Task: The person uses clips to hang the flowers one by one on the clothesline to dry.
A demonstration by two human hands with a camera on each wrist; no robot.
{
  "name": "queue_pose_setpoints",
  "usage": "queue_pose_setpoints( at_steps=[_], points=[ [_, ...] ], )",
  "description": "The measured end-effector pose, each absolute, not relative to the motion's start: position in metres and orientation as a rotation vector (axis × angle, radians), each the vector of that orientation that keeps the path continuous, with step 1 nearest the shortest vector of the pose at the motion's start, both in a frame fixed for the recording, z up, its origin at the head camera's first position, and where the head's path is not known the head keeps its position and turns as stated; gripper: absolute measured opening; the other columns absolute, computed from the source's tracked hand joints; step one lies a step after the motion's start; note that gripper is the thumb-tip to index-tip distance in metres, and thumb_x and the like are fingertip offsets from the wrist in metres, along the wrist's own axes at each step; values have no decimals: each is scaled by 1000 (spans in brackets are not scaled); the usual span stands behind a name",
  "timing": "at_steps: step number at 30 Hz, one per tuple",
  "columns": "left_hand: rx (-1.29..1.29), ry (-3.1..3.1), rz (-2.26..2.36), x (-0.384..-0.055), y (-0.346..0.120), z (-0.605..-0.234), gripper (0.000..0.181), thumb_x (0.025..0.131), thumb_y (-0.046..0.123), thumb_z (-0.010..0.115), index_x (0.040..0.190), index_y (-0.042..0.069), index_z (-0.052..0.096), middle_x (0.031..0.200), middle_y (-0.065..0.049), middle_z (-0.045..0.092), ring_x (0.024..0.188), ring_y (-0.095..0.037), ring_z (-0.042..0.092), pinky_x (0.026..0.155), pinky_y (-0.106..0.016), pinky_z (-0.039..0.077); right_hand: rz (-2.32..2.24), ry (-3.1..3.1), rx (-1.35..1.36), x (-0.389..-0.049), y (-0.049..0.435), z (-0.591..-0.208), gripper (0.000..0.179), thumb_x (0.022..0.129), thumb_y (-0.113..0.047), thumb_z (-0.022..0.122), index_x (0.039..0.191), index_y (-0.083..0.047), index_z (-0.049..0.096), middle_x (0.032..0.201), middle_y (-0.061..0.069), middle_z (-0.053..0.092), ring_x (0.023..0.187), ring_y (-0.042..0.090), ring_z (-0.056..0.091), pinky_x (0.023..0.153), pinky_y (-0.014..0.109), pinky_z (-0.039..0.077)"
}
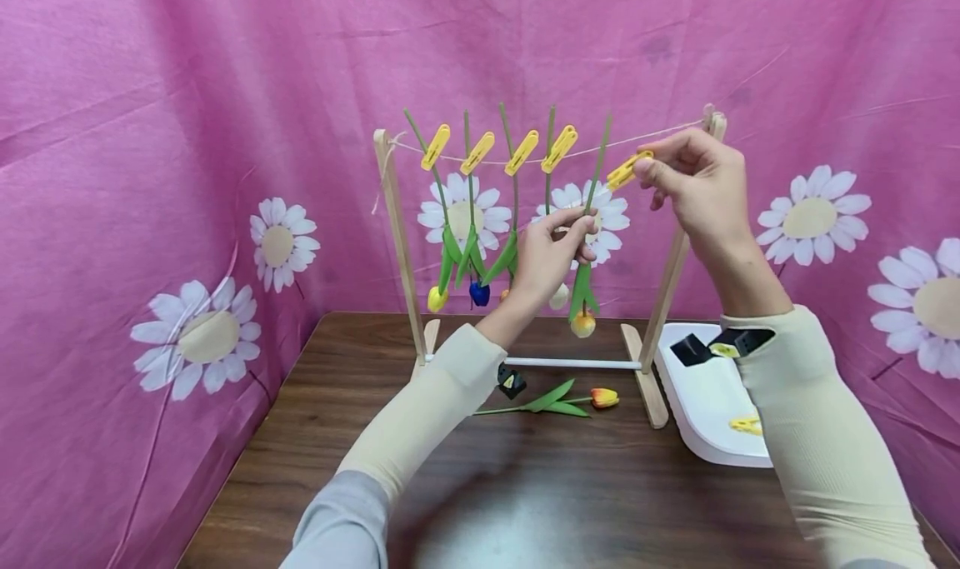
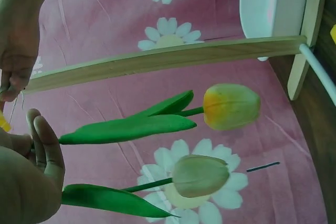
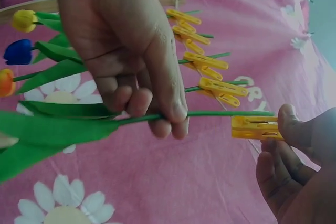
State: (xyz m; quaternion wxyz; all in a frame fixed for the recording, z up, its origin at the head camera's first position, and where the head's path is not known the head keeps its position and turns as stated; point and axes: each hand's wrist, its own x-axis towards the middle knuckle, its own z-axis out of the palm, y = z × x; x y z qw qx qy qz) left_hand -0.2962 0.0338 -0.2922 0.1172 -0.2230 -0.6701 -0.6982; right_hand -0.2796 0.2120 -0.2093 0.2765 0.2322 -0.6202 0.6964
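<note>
My left hand (image 1: 543, 257) pinches the green stem of an artificial tulip (image 2: 231, 107), pale yellow with an orange tinge, hanging head down. The stem's top reaches above the string (image 1: 660, 134). Right of it, my right hand (image 1: 705, 182) pinches a yellow clothespin (image 1: 628, 172); in the right wrist view its front end lies close beside the stem, and whether they touch I cannot tell. More tulips hang head down along the string, including a yellow one (image 1: 437, 299), a blue one (image 1: 480, 293) and a whitish one (image 2: 200, 176), held by yellow clothespins (image 1: 522, 153).
The string runs between two wooden posts (image 1: 401, 236), joined low down by a white rod (image 1: 573, 363). A red-yellow tulip (image 1: 604, 398) lies on the brown table (image 1: 330, 469). At the right, a white tray (image 1: 705, 440) holds a yellow clothespin (image 1: 745, 425), partly behind my sleeve.
</note>
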Motion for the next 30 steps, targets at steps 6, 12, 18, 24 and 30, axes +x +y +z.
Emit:
queue_pose_setpoints(
  at_steps=[6, 12, 18, 24, 30],
  points=[
    [-603, -1929, -2057, -301, 41, -285, 29, 108, 12, 63, 133, -2, 71, 104, -19, 79, 65, -10, 73, 71, -29, 67, 1930, -1613, 557, -292, 203, -190, 9, 88, 11, 79, 91, 2, 78, 74, 3, 77, 55, 11, 63, 41, 18, 46],
    [-594, -1873, -2096, -303, 46, -282, 26, 108, 9, 63, 129, -4, 71, 103, -21, 78, 80, -39, 79, 71, -32, 68, 1937, -1606, 510, -302, 196, -177, 10, 87, 11, 81, 88, 1, 79, 72, 2, 77, 48, 11, 60, 36, 19, 42],
    [-565, -1855, -2095, -306, 49, -277, 26, 108, 7, 61, 129, -8, 69, 103, -24, 76, 82, -41, 80, 70, -31, 68, 1981, -1636, 471, -311, 194, -170, 10, 86, 8, 83, 87, 0, 79, 69, 3, 76, 45, 11, 60, 35, 20, 41],
    [-551, -1866, -2084, -307, 50, -273, 26, 109, 7, 59, 129, -6, 69, 102, -23, 76, 79, -36, 81, 70, -31, 67, 2019, -1759, 430, -313, 196, -170, 8, 88, 4, 84, 89, -2, 79, 72, 3, 78, 41, 12, 60, 33, 22, 43],
    [-523, -1898, -2101, -308, 51, -273, 29, 110, 7, 59, 134, -5, 68, 104, -22, 76, 78, -32, 81, 70, -30, 67, 2017, -1919, 440, -313, 202, -172, 14, 90, -5, 85, 103, -5, 80, 81, 0, 81, 39, 13, 60, 33, 23, 43]
  ],
)
